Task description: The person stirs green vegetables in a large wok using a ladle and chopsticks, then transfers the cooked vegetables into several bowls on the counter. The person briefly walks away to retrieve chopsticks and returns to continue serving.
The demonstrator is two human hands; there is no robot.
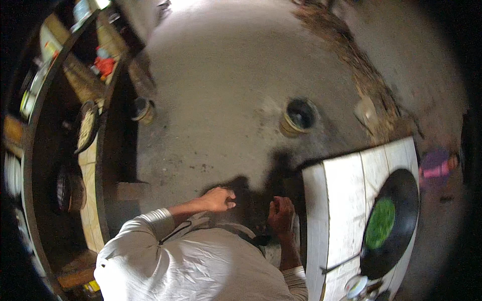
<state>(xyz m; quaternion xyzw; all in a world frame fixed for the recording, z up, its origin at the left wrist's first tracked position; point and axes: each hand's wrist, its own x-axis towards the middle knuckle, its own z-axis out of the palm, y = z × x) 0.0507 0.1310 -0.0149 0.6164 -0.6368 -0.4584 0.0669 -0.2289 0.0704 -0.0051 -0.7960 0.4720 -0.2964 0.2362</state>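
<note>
My left hand (219, 199) hangs in front of my body above the floor, its fingers loosely curled and a gap beside the thumb. Nothing shows in it. Close to the near side of a white-tiled counter (344, 188) is my right hand (281, 216), also loosely curled, with no object visible. A large dark wok (401, 222) sits in the counter, with green chopped leaves or vegetables (381, 224) in it. A thin dark utensil handle (340, 263) sticks out from the wok towards me.
On the floor ahead stands a bucket (290, 128); another bucket (147, 113) is by the left shelves. Wooden shelving (90, 199) lines the left, holding an elongated basket (86, 126) of pale pieces. Firewood (354, 56) lies at the right. A small bowl (356, 286) is beside the wok.
</note>
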